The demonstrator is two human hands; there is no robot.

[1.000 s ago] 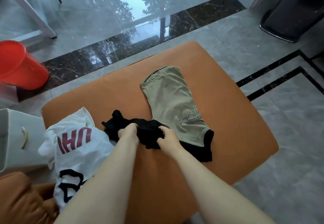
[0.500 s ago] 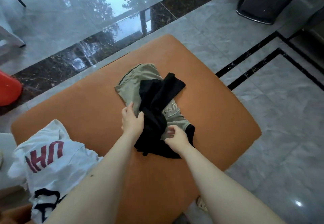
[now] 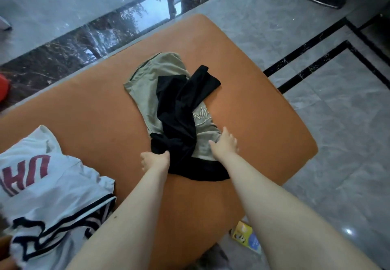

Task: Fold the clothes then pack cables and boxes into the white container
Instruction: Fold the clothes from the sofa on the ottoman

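Our left grip (image 3: 156,160) pinches the black cloth (image 3: 179,121); right grip (image 3: 224,145), spread, presses the olive garment (image 3: 147,88) under it.

white jersey (image 3: 48,189) cut off at left edge, colourful box (image 3: 245,237) half hidden under orange ottoman (image 3: 88,126)

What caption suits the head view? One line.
Both hands, left and right, fold an olive-and-black garment on an orange ottoman.
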